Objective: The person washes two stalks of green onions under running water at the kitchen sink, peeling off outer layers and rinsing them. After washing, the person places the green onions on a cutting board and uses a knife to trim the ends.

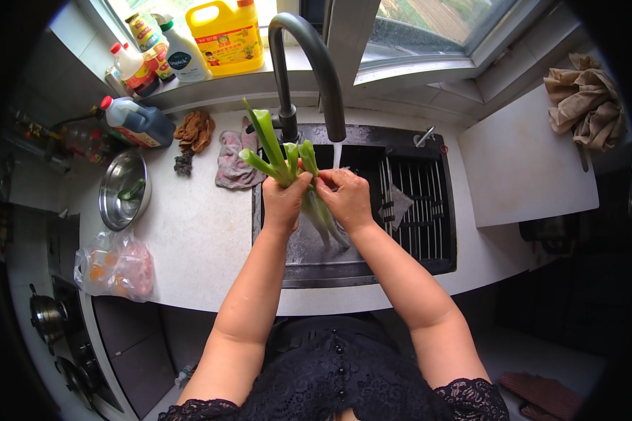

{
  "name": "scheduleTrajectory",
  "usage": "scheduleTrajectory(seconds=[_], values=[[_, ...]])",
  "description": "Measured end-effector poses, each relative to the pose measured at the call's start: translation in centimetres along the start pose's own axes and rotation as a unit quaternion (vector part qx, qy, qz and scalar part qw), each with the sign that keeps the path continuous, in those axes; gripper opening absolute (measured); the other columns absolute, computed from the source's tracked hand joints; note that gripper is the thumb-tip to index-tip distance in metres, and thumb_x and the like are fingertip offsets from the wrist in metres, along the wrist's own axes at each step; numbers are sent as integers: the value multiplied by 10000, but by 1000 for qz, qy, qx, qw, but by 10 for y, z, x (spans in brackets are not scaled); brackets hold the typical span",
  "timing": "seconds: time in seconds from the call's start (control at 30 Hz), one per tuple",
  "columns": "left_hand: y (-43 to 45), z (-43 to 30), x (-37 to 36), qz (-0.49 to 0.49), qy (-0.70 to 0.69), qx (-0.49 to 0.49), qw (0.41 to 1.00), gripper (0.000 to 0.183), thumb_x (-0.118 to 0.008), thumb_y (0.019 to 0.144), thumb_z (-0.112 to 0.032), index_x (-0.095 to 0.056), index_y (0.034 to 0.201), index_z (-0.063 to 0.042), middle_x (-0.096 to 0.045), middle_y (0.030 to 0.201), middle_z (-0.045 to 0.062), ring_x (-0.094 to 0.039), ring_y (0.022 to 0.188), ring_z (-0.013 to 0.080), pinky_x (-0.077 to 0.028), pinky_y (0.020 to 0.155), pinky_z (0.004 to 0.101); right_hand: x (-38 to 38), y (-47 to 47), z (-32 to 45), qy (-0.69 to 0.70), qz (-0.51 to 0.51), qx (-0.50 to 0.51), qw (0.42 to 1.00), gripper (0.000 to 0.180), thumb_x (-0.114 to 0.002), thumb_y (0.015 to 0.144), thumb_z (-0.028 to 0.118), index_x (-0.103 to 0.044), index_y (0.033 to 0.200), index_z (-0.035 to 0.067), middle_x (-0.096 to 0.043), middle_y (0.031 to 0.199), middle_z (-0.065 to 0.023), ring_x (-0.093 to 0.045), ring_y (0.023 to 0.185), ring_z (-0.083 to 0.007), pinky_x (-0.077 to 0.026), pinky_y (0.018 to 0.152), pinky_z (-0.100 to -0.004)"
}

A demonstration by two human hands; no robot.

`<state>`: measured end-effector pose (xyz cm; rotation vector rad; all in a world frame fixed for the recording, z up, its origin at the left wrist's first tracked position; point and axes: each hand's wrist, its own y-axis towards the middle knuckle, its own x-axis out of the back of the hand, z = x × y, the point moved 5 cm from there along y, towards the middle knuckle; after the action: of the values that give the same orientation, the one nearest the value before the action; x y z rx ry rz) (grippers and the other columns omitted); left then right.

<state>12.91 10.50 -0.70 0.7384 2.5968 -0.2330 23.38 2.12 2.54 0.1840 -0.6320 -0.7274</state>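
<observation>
A bunch of green onion stalks (270,139) is gripped in my left hand (285,202) over the sink (316,276), cut green tops pointing up and away, pale lower ends hanging into the basin. Beside it, my right hand (346,197) pinches one of the stalks between thumb and fingers. Water (337,156) runs from the dark gooseneck faucet (335,105) just behind my right hand. Part of the stalks is hidden by my hands.
Left on the counter (200,237) are a steel bowl (146,202) holding a green vegetable, a plastic bag (117,266) and a cloth (237,160). A metal rack (416,231) spans the sink's right side. Further right lies a white board (521,168). Bottles, including a yellow jug (231,44), line the sill.
</observation>
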Motion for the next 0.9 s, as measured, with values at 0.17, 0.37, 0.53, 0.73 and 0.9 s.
scheduleTrajectory(seconds=[0.17,0.37,0.53,0.73,0.9], values=[[-1,0,1,-18,5,-11,1000,242,-630,812,28,-576,1047,5,-611,979,67,-592,884,158,-473,793,289,2,5,-1,12,3,6,1000,83,-647,740,102,-682,783,41,-653,726,-107,-629,678,-271,-505,634,-353],[-2,-2,3,-32,11,-18,999,256,-638,805,37,-573,1050,2,-603,990,64,-589,888,155,-473,793,285,-2,2,-2,31,0,23,999,75,-647,733,102,-683,769,47,-655,719,-104,-624,664,-266,-503,632,-352],[-5,-2,4,-26,5,-20,999,261,-646,810,23,-574,1060,4,-608,986,64,-588,887,154,-469,802,290,-3,0,2,-21,-12,22,999,71,-660,716,109,-673,755,52,-652,716,-104,-619,653,-266,-501,614,-357],[-3,-1,10,-6,4,-24,1000,207,-641,826,0,-616,1031,15,-637,959,64,-594,865,136,-464,788,268,-18,-8,-41,248,-3,-293,923,155,-628,818,166,-626,761,21,-613,652,-42,-609,613,-174,-516,600,-303],[1,-5,19,-14,5,-22,1000,173,-639,833,-9,-634,1003,21,-648,944,67,-597,858,129,-460,778,259,-23,-23,-55,516,30,-392,761,213,-574,904,243,-591,927,32,-623,824,-37,-598,726,-130,-521,687,-295]])
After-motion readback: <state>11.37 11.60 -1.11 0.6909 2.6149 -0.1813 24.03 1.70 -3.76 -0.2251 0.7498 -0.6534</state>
